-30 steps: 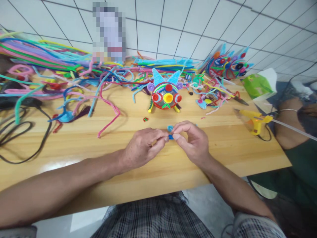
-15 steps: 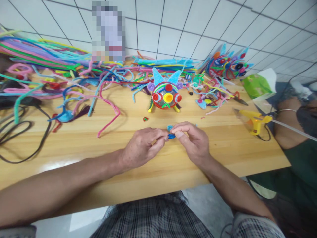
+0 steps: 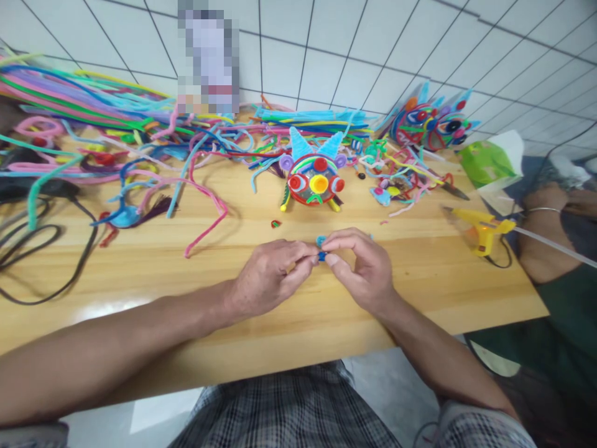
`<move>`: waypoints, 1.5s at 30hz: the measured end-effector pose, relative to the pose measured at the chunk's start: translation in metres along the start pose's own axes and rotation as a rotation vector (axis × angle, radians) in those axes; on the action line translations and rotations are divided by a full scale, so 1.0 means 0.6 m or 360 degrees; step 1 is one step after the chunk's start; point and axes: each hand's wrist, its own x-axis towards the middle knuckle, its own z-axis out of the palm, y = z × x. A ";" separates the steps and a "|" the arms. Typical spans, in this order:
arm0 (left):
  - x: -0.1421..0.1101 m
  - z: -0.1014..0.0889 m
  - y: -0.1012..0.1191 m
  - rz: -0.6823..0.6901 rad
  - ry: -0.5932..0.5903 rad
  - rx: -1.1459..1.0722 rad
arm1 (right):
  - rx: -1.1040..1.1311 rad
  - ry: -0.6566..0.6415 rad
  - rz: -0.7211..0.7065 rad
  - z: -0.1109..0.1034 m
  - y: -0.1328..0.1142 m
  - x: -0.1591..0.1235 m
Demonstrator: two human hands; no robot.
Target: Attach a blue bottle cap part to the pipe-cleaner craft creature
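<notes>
Between my two hands is a small dark blue coil of pipe cleaner (image 3: 322,256). My left hand (image 3: 275,274) pinches it from the left with thumb and forefinger. From the other side, the thumb and fingertips of my right hand (image 3: 361,264) close on it, hiding part of it. Just beyond the fingertips lies a light blue coil (image 3: 321,240) on the table. Farther back stands a mask-like figure (image 3: 314,180) with light blue horns, red round eyes and a yellow nose. A small red and green piece (image 3: 276,224) lies in front of it.
Many loose pipe cleaners (image 3: 93,106) cover the back and left of the wooden table (image 3: 186,330). A yellow glue gun (image 3: 485,230) lies at right, near a green packet (image 3: 489,162). Finished masks (image 3: 429,124) lean at the wall. Another person's arm (image 3: 555,230) shows at the right edge.
My right thumb has shifted slightly down and left against the dark blue coil, and less of the coil shows. Otherwise the hands stay in place; the view moves a little.
</notes>
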 end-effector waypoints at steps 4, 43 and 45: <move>0.000 0.000 0.001 -0.0019 0.0009 -0.0012 | -0.0091 0.0014 -0.0068 0.001 -0.003 0.002; 0.000 0.001 0.001 -0.0056 -0.0015 0.0028 | 0.0284 -0.0104 0.0412 0.005 0.012 -0.008; 0.000 0.001 0.000 -0.0055 -0.0010 0.0025 | 0.0343 -0.0082 0.0470 0.006 0.015 -0.011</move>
